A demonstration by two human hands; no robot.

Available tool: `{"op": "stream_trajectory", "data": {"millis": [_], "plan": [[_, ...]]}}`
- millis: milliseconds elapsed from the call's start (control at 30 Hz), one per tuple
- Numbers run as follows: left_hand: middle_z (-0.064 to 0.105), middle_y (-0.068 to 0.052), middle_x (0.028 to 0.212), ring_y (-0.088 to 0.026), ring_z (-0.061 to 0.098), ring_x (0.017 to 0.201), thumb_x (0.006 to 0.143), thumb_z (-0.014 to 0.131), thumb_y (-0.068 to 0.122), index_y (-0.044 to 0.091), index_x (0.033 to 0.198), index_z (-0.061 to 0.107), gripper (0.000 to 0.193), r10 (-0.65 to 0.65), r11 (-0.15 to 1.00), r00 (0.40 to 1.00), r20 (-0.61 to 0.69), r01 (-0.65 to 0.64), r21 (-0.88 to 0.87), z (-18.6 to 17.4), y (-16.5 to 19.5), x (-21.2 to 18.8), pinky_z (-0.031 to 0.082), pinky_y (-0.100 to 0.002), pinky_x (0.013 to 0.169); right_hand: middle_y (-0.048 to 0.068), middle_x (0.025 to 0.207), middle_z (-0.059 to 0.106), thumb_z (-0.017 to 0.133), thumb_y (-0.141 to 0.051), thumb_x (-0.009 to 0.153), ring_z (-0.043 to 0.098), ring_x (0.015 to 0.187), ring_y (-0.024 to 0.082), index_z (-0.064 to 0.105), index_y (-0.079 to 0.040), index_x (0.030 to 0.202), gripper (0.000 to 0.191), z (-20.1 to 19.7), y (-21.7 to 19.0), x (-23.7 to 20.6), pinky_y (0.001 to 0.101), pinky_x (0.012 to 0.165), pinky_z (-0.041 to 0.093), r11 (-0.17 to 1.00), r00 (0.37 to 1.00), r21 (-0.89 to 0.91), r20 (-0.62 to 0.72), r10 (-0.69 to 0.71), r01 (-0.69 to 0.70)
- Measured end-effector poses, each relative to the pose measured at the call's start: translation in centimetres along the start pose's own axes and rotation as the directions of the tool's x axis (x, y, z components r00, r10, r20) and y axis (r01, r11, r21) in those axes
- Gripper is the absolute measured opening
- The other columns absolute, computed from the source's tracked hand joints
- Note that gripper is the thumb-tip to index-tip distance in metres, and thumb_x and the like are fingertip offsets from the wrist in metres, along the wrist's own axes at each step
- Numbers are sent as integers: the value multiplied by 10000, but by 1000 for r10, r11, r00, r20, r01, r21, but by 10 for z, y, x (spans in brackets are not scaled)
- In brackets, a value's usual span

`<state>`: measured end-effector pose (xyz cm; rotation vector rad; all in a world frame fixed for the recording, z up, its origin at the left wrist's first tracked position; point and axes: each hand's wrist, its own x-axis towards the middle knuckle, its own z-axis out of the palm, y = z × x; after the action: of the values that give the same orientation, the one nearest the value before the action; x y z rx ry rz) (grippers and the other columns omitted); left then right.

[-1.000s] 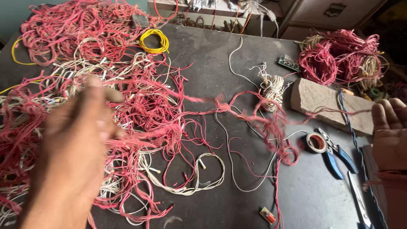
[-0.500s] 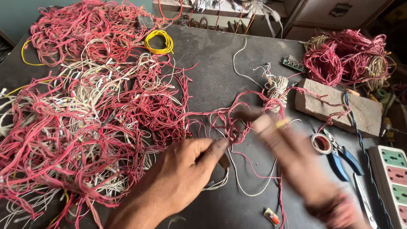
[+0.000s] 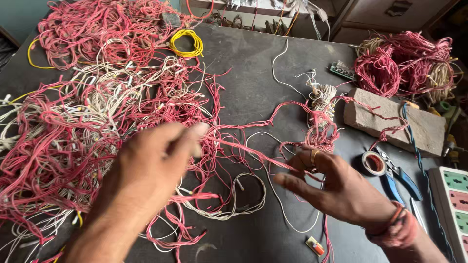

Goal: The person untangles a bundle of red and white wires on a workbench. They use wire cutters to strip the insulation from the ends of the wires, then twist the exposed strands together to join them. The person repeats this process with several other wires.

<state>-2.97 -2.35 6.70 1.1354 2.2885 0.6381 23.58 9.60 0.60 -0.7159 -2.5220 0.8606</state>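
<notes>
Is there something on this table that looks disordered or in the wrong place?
Yes. A big tangle of red and white wires sprawls loose over the left side of the dark table, unlike the tidy yellow coil. The left hand and right hand pull one red strand from it.

Ringed right hand (image 3: pixel 341 187), red wristband (image 3: pixel 390 228)

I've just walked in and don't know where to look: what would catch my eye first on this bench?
The huge tangle of red and white wires sprawled over the left of the dark table. In front, the left hand and right hand stretch red strands between them. A small yellow wire coil glows at the back, with another red bundle at far right.
</notes>
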Motion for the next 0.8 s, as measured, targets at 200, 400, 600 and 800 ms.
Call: {"op": "stream_trajectory", "data": {"millis": [200, 400, 600, 800], "plan": [[735, -114, 963, -349, 670, 930, 971, 624, 475, 162, 1077, 766, 359, 247, 951, 913, -324, -165, 260, 10, -9, 5, 501, -486, 821, 5, 716, 741, 706, -186, 960, 562, 578, 88, 765, -98, 1221, 281, 2, -2, 3, 277, 487, 485, 950, 953, 110, -50, 300, -294], [592, -242, 1410, -406, 479, 1348, 930, 686, 429, -17, 1362, 635, 623, 750, 634, 525, -403, -744, 210, 49, 14, -9, 327, -561, 1150, 82, 642, 677, 797, -175, 860, 559, 478, 180, 807, -93, 924, 104, 27, -14, 5, 322, 476, 466, 979, 977, -63, -109, 185, -193], [731, -154, 947, -361, 665, 1015, 924, 666, 542, 74, 992, 704, 474, 667, 745, 741, -82, -665, 49, 69, 14, -18, 399, -507, 1141, 42, 775, 764, 779, -110, 798, 737, 621, 106, 814, -100, 1001, 207, 27, -24, 11, 277, 573, 574, 991, 988, 24, -69, 135, -134], [639, -146, 612, -341, 646, 576, 931, 640, 552, 85, 752, 627, 500, 414, 910, 910, 11, -414, -33, 58, 11, -7, 495, -482, 558, 127, 806, 666, 852, -214, 810, 508, 705, 161, 762, -76, 1146, 375, 19, -24, 16, 326, 604, 496, 903, 907, 87, 15, 422, -421]]}}
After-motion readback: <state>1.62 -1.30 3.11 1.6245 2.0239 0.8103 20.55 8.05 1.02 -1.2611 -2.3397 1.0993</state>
